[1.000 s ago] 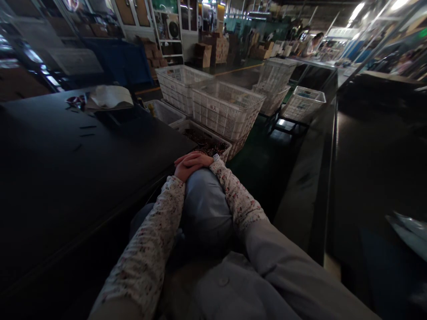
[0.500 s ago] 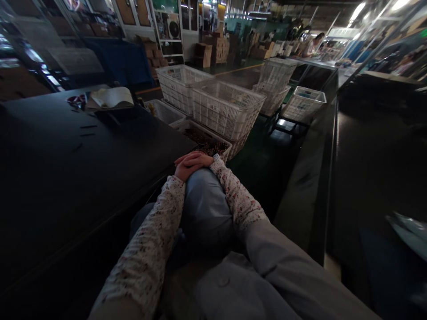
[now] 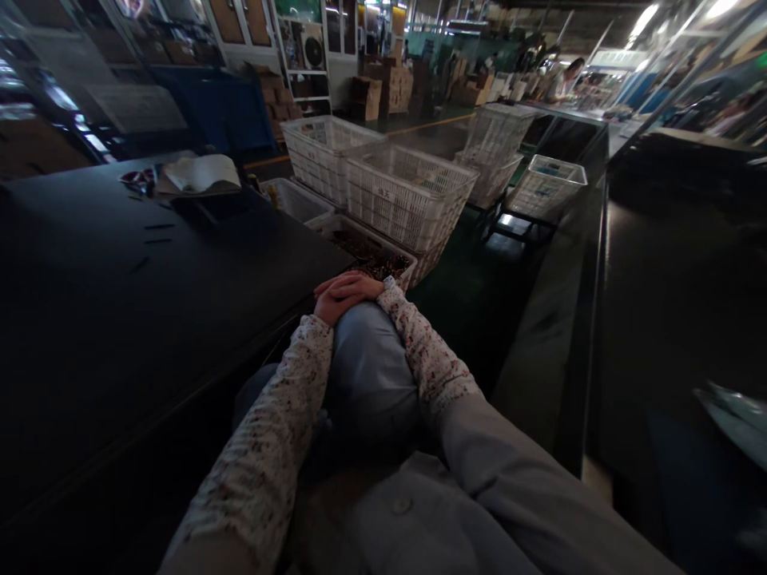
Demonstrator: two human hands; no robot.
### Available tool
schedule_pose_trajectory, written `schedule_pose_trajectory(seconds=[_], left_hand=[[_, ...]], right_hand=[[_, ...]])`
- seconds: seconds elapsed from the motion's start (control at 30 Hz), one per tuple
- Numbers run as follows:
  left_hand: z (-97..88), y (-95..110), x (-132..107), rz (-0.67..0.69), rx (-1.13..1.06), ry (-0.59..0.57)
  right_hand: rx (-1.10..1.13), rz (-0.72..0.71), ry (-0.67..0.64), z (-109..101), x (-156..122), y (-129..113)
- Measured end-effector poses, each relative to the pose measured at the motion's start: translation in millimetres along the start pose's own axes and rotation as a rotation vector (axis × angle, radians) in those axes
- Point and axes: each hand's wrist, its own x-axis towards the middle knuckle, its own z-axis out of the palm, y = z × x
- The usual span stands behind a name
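Observation:
Both my hands rest on my raised knee (image 3: 368, 359), which is in light blue trousers. My left hand (image 3: 331, 307) is curled loosely against the knee top, and nothing shows in it. My right hand (image 3: 355, 284) lies over it with its fingers stretched flat across the back of the left hand. Both arms wear floral sleeves. The nearest thing beyond the hands is a low white crate (image 3: 335, 226) filled with small dark parts.
A dark worktable (image 3: 120, 303) runs along my left, with an open booklet (image 3: 200, 174) and small scraps at its far end. Several white mesh baskets (image 3: 407, 196) stand ahead on the green floor. A dark conveyor (image 3: 659, 303) lies to the right. A person works far back.
My hands have not moved. The pages of the booklet on the table have settled flatter than a second ago.

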Motion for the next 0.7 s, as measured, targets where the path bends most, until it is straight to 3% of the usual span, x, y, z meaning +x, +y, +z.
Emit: schedule_pose_trajectory(seconds=[0.3,0.7], left_hand=[[0.1,-1.7,0.9,0.006,0.007,0.001],[-2.5,-8.5,1.4,0.002,0.014,-0.035]], right_hand=[[0.014,0.062,0.018,3.6,-1.6,-11.5],[0.018,0.035,-0.001,1.0,0.6,-1.2]])
